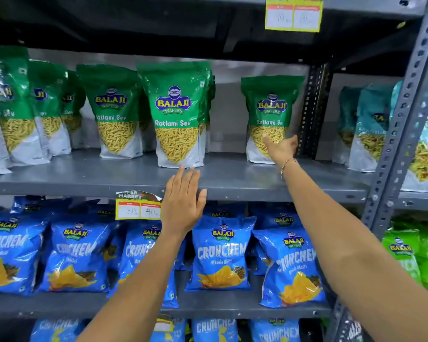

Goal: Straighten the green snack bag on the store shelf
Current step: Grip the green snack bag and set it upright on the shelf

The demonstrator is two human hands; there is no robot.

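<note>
A green and white Ratlami Sev snack bag (269,104) stands alone at the right end of the grey middle shelf (232,178), set further back than its neighbours. My right hand (281,148) reaches to its lower right front, fingers spread and touching the bag's face, not gripping it. A second green bag (177,112) stands upright at the middle of the shelf, close to the front edge. My left hand (183,201) hovers flat and open just below that bag, over the shelf's front lip, holding nothing.
More green bags (114,109) line the shelf to the left. Blue Crunchem bags (221,253) fill the shelf below. A yellow price tag (139,209) hangs on the shelf lip. A perforated grey upright (405,114) and teal bags (371,129) stand at the right.
</note>
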